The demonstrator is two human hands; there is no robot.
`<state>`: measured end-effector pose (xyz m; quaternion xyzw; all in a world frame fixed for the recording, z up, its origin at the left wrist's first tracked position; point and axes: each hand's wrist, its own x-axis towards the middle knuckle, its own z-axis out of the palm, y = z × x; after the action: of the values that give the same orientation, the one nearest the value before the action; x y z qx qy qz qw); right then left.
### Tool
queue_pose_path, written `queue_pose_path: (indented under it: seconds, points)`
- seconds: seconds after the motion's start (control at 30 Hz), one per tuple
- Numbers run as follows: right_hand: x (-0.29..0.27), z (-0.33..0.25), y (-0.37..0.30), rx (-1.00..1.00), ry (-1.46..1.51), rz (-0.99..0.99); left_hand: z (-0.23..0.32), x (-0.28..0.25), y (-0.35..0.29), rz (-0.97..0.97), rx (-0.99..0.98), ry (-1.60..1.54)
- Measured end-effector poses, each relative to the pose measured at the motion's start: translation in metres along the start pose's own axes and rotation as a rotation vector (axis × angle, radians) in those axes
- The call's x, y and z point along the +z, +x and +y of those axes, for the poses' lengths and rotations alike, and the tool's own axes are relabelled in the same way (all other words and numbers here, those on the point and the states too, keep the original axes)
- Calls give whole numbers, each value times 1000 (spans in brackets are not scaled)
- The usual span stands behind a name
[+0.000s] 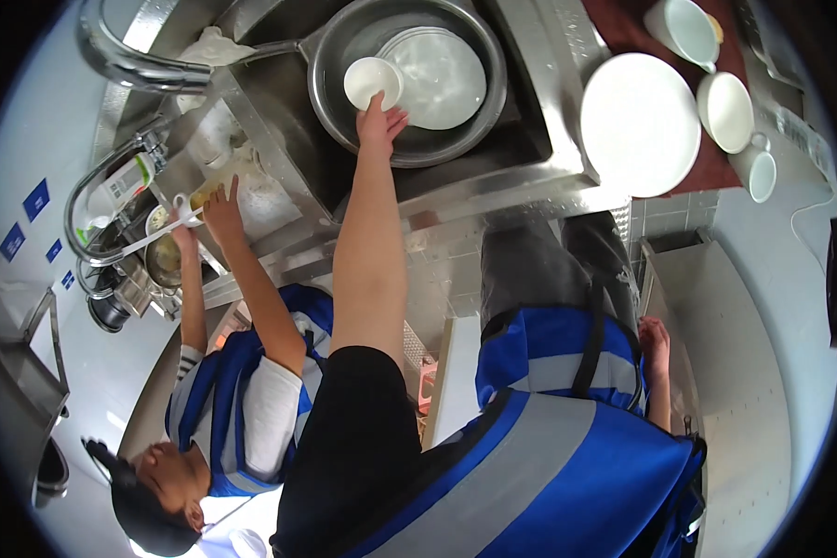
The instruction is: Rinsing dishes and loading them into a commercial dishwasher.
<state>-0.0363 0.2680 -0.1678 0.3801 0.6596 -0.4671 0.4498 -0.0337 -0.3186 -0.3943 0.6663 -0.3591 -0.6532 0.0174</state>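
Note:
My left hand (381, 124) reaches over a round metal basin (330, 121) in the sink and grips a small white bowl (370, 80) by its near rim. Beside and partly under the bowl, a stack of white plates (442, 79) lies in water in the basin. My right hand (654, 342) hangs low at my right side, away from the dishes; its fingers are too small and partly hidden to read. To the right of the sink, a large white plate (640, 124) rests on a dark red mat (623, 23).
White cups (684, 35) and a white bowl (725, 112) stand right of the large plate. At left, a co-worker (251, 409) in a blue vest handles a white mug at the adjoining sink. Curved metal faucets (112, 56) jut in at the left. A cabinet (739, 363) stands at right.

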Motion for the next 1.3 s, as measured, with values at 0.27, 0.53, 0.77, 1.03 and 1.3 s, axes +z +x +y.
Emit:
queue_pose_path:
  seconds: [0.27, 0.53, 0.77, 1.03, 1.3]
  points:
    - [67, -4, -2, 51, -159, 45, 20, 15, 29, 9, 355, 159]
    - [84, -19, 5, -10, -197, 23, 81, -24, 29, 317, 758, 1486]
    - [76, -31, 8, -18, -177, 28, 80, -1, 8, 99, 304, 869]
    - [72, -32, 7, -26, -252, 17, 26, 32, 45, -187, 567, -194]
    - [86, -34, 4, -15, -241, 16, 79, 33, 15, 122, 1120, 466]
